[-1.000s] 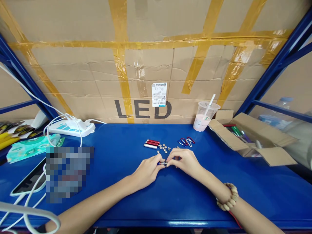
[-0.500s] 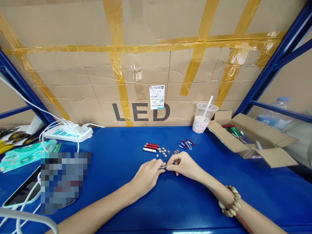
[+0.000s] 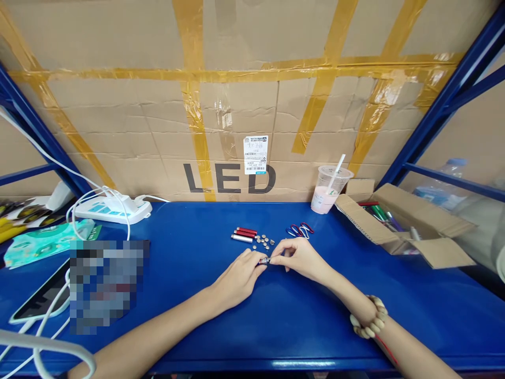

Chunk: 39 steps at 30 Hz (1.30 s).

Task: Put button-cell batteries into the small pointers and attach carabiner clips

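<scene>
Above the blue table [image 3: 292,321], my left hand [image 3: 239,276] pinches a small metallic piece [image 3: 264,260] between thumb and fingers. My right hand [image 3: 302,260] meets it from the right, thumb and forefinger closed at the end of the same piece. Just behind the hands lie red tubes [image 3: 246,232] and a silver tube [image 3: 241,238]. Several small round metal discs [image 3: 265,241] are scattered to their right. Blue, red and silver carabiner clips [image 3: 300,230] lie behind my right hand.
A cup of pink drink [image 3: 325,192] and an open cardboard box [image 3: 406,221] with coloured items stand at the right. At the left are a power strip [image 3: 136,210], a phone [image 3: 41,292], white cables and a blurred-out object [image 3: 108,287]. A large taped carton [image 3: 158,126] stands behind.
The view has shifted slightly. Both hands remain together at the small piece, with more of its metallic surface showing. My right hand now hides small parts near the clips.
</scene>
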Each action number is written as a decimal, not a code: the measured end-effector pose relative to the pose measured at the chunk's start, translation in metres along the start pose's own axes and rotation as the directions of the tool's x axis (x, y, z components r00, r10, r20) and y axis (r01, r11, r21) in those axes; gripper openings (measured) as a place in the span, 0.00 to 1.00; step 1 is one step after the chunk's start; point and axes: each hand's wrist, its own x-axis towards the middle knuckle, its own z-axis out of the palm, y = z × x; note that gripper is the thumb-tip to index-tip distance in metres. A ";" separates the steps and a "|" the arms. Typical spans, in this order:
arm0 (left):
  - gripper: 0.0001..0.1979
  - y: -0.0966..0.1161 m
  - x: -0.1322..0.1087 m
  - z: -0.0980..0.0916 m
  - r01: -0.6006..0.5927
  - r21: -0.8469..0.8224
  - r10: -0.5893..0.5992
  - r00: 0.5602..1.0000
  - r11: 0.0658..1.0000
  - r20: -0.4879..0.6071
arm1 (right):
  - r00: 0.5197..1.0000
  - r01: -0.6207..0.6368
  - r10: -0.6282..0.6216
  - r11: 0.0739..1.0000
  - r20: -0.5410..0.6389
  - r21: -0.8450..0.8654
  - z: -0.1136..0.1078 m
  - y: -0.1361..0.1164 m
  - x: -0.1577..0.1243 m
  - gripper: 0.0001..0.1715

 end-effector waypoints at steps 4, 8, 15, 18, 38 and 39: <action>0.09 0.000 -0.001 -0.002 -0.025 -0.004 0.025 1.000 1.000 -0.005 | 0.998 0.058 -0.057 0.996 0.021 -0.062 -0.003 -0.003 -0.001 0.21; 0.09 -0.003 -0.002 0.000 -0.021 0.007 0.022 0.999 1.000 -0.029 | 0.987 0.157 -0.152 0.973 0.043 -0.169 -0.005 -0.006 -0.003 0.20; 0.10 -0.005 -0.001 0.002 -0.067 -0.022 0.066 0.997 0.998 -0.051 | 0.940 0.338 -0.303 0.894 0.158 -0.295 -0.003 -0.005 -0.004 0.21; 0.10 -0.005 -0.001 0.002 -0.096 -0.030 0.093 0.993 0.995 -0.077 | 0.913 0.403 -0.345 0.852 0.219 -0.334 -0.001 -0.005 -0.005 0.19; 0.15 -0.014 -0.001 0.006 -0.234 0.034 0.236 0.947 0.972 -0.217 | 0.982 0.102 -0.093 0.994 0.167 -0.045 0.017 -0.009 -0.009 0.21; 0.14 -0.013 -0.001 0.005 -0.236 0.031 0.237 0.947 0.971 -0.216 | 0.983 0.083 -0.077 0.996 0.168 -0.025 0.018 -0.009 -0.008 0.21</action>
